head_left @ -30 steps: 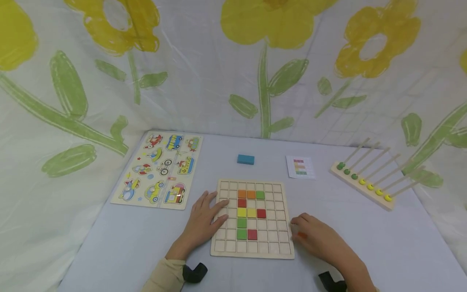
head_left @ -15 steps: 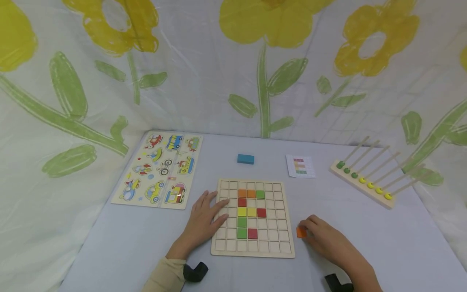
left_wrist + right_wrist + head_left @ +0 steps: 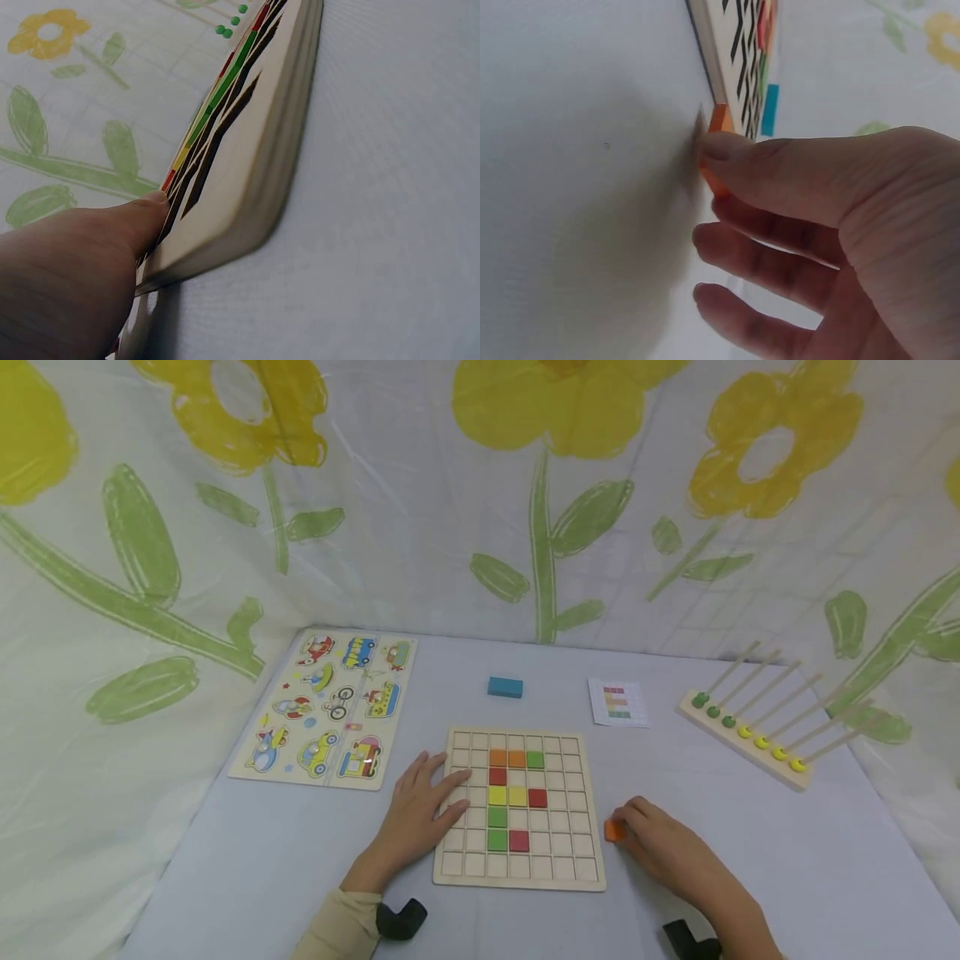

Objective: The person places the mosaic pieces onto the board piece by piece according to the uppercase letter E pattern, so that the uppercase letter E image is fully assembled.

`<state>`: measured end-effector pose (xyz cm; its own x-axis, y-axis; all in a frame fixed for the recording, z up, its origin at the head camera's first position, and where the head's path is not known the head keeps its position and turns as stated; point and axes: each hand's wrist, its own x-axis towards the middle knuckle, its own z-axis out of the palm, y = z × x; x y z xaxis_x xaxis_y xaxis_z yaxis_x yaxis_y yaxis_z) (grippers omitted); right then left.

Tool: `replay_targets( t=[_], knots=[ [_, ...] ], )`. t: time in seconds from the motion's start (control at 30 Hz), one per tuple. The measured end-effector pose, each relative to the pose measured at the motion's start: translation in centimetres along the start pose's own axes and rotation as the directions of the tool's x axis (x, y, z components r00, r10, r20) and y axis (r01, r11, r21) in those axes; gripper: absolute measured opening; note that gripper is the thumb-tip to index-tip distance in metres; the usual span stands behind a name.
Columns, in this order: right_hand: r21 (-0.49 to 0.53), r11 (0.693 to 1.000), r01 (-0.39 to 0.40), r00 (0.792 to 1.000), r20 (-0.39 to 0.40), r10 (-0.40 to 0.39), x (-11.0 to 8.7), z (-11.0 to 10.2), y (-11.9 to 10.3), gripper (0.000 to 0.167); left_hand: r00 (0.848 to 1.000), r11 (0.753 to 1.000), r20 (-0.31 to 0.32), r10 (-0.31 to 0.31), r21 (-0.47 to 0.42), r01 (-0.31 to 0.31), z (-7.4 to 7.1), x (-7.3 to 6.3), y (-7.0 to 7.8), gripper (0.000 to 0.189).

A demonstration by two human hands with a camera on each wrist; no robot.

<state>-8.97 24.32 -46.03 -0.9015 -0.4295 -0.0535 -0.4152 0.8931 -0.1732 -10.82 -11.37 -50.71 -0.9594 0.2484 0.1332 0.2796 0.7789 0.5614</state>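
A wooden grid board (image 3: 555, 877) lies on the table, with several orange, green, red and yellow square tiles in its cells. My left hand (image 3: 416, 814) rests on the board's left edge with fingers spread; its thumb shows over the board's edge in the left wrist view. Just off the board's right edge, my right hand (image 3: 667, 847) pinches an orange square tile (image 3: 614, 832). In the right wrist view the thumb lies across that orange tile (image 3: 718, 120), and the other fingers are loosely bent below it.
Behind the grid board lies a blue block (image 3: 506, 687). A printed pattern card (image 3: 633, 706) is at the back right, beside a wooden peg stand (image 3: 750, 743) with green and yellow beads. A vehicle puzzle board (image 3: 322, 714) lies at the left. A flowered curtain hangs behind.
The orange tile, mostly hidden under the right hand at first, now shows at the fingertips. That hand shifted right, then slightly back left toward the board. The left hand stays in place.
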Motion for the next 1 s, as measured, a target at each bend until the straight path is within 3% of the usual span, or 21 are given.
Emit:
replay_targets(
  t=[0.23,0.57,0.7,0.87,1.0],
  knots=[
    [-0.003,0.994,0.108,0.993,-0.049,-0.108,1.2,-0.1,-1.9,0.03,1.0,1.0,0.004,-0.011,0.004,0.011,0.0,-0.1,-0.1,0.045],
    [0.046,0.965,0.26,0.966,-0.002,-0.26,2.5,0.7,-5.3,0.02,1.0,1.0,0.014,-0.016,-0.013,0.017,-0.2,0.0,0.2,0.045],
    [0.057,0.949,0.31,0.951,-0.028,-0.309,2.7,1.0,-5.9,0.017,1.0,1.0,0.015,-0.016,-0.01,0.016,-0.2,0.0,0.2,0.045],
    [0.041,0.934,0.354,0.934,-0.074,-0.35,3.0,1.2,-6.3,0.016,1.0,1.0,0.013,-0.013,-0.008,0.013,-0.2,0.0,0.1,0.045],
    [0.025,0.933,0.359,0.931,-0.073,-0.356,3.2,1.3,-6.5,0.016,1.0,1.0,0.014,-0.009,-0.013,0.009,-0.2,0.0,0.1,0.045]
  ],
)
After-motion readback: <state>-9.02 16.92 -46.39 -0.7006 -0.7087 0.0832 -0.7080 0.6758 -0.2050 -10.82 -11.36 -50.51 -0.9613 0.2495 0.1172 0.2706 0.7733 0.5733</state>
